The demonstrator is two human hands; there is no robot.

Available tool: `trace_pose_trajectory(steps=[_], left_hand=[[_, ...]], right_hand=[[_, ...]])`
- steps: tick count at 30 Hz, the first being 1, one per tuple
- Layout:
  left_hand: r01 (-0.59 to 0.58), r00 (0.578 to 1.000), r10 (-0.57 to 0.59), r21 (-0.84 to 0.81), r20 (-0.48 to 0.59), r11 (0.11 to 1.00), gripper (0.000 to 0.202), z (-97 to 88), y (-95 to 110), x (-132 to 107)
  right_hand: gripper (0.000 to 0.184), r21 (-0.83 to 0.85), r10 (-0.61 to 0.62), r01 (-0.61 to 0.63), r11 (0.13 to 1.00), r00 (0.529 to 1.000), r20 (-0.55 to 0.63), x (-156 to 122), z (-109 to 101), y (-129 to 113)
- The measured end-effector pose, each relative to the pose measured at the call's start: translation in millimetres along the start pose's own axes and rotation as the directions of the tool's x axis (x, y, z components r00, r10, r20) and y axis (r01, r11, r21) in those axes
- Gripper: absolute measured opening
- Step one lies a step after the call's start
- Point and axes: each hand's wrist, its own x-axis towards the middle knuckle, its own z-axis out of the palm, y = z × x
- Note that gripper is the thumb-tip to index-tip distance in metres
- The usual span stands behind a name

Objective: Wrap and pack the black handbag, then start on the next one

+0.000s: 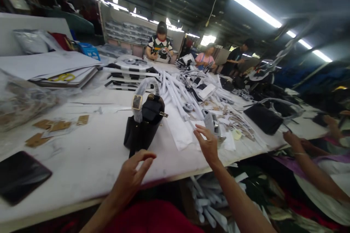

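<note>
A small black handbag (143,123) stands on the white table, its handle (149,82) wrapped in clear plastic and a gold buckle (137,102) at the strap. My left hand (133,171) is just in front of the bag's base, fingers curved and thumb apart, with nothing visible in it. Whether it touches the bag's lower edge I cannot tell. To the right, my right hand (207,145) reaches over the table with fingers extended, holding nothing I can see. It is beside a grey, shiny object (212,122) and close to white paper sheets (179,134).
White wrapped strips (175,91) are heaped behind the bag. A dark tablet or phone (23,176), brown tags (60,125) and yellow-handled scissors (62,77) lie on the left. On the right are another black bag (264,118) and a co-worker's arm (303,156). Other people work across the table.
</note>
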Motion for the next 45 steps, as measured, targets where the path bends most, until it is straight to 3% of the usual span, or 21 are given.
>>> trace_pose_trajectory(steps=[2, 4, 6, 8, 9, 11, 13, 14, 16, 18, 19, 21, 22, 24, 26, 28, 32, 35, 38, 41, 45], left_hand=[[0.083, 0.981, -0.051, -0.173, 0.185, 0.981, 0.044, 22.5, -1.1, 3.2], [0.174, 0.959, -0.069, -0.378, 0.276, 0.909, 0.057, 43.5, -7.2, 8.9], [0.238, 0.955, -0.101, -0.518, 0.278, 0.821, 0.056, 59.1, -14.7, 14.2], [0.233, 0.970, -0.139, -0.600, 0.199, 0.766, 0.051, 66.8, -19.8, 17.0], [0.224, 0.974, -0.158, -0.617, 0.160, 0.754, 0.049, 67.3, -20.9, 17.2], [0.230, 0.973, -0.174, -0.606, 0.150, 0.762, 0.048, 61.9, -20.5, 15.0], [0.276, 0.952, -0.148, -0.545, 0.267, 0.792, 0.050, 50.0, -18.1, 10.5], [0.307, 0.926, -0.130, -0.506, 0.355, 0.806, 0.050, 42.8, -16.7, 7.8], [0.373, 0.843, -0.107, -0.428, 0.527, 0.823, 0.049, 28.5, -14.0, 2.8], [0.425, 0.759, -0.106, -0.365, 0.643, 0.829, 0.048, 17.5, -12.4, -0.9], [0.437, 0.729, -0.112, -0.334, 0.675, 0.835, 0.048, 13.5, -12.3, -2.2], [0.430, 0.708, -0.130, -0.278, 0.695, 0.859, 0.047, 8.2, -13.8, -4.1], [0.410, 0.725, -0.138, -0.262, 0.674, 0.873, 0.047, 6.4, -15.5, -5.0], [0.353, 0.806, -0.155, -0.253, 0.572, 0.901, 0.044, 2.9, -19.8, -7.5], [0.316, 0.892, -0.187, -0.272, 0.412, 0.909, 0.044, -1.1, -24.5, -11.5], [0.316, 0.937, -0.244, -0.312, 0.248, 0.896, 0.042, -6.1, -28.3, -17.1], [0.309, 0.947, -0.321, -0.347, 0.024, 0.886, 0.035, -21.2, -33.6, -28.7], [0.287, 0.944, -0.323, -0.314, -0.069, 0.905, 0.032, -36.7, -39.1, -34.1], [0.269, 0.942, -0.310, -0.265, -0.129, 0.926, 0.029, -51.6, -46.3, -36.9], [0.261, 0.942, -0.293, -0.189, -0.164, 0.947, 0.025, -63.6, -51.7, -39.0], [0.272, 0.942, -0.286, -0.098, -0.177, 0.957, 0.023, -77.2, -56.3, -42.2]], right_hand=[[0.014, 0.012, -0.087, 0.087, 0.996, 0.993, 0.073, -13.9, 5.2, -33.3], [0.016, 0.020, -0.202, 0.202, 0.979, 0.962, 0.183, -28.7, 12.8, -61.3], [0.022, 0.072, -0.287, 0.279, 0.958, 0.902, 0.322, -42.0, 19.5, -82.3], [0.028, 0.167, -0.318, 0.272, 0.948, 0.848, 0.424, -51.2, 22.5, -95.6], [0.029, 0.212, -0.302, 0.229, 0.950, 0.848, 0.435, -53.8, 22.3, -99.3], [0.022, 0.266, -0.184, 0.079, 0.961, 0.900, 0.396, -54.3, 20.3, -101.3], [0.011, 0.277, 0.030, -0.133, 0.952, 0.937, 0.349, -50.3, 19.6, -98.8], [0.013, 0.288, 0.136, -0.245, 0.926, 0.926, 0.352, -47.5, 21.0, -97.2], [0.020, 0.335, 0.272, -0.439, 0.834, 0.854, 0.443, -42.8, 28.5, -96.8], [0.038, 0.365, 0.293, -0.573, 0.734, 0.752, 0.590, -40.9, 40.7, -102.8], [0.044, 0.359, 0.284, -0.618, 0.699, 0.701, 0.654, -41.1, 47.6, -108.2], [0.036, 0.328, 0.266, -0.667, 0.669, 0.627, 0.733, -43.3, 60.6, -122.1], [0.028, 0.323, 0.262, -0.674, 0.665, 0.615, 0.743, -44.8, 66.2, -129.3], [0.022, 0.338, 0.263, -0.676, 0.655, 0.623, 0.736, -47.9, 75.3, -141.3], [0.022, 0.363, 0.273, -0.674, 0.644, 0.645, 0.714, -50.6, 83.0, -147.9], [0.025, 0.377, 0.290, -0.688, 0.620, 0.648, 0.704, -53.1, 90.8, -149.2], [0.032, 0.409, 0.327, -0.703, 0.581, 0.662, 0.674, -57.6, 107.1, -141.1], [0.035, 0.378, 0.351, -0.679, 0.629, 0.683, 0.641, -60.6, 118.8, -131.9], [0.037, 0.264, 0.372, -0.687, 0.677, 0.629, 0.682, -64.4, 132.2, -126.1], [0.045, 0.216, 0.379, -0.715, 0.665, 0.572, 0.728, -67.6, 147.7, -127.0], [0.042, 0.241, 0.392, -0.754, 0.611, 0.553, 0.735, -65.4, 161.3, -136.4]])
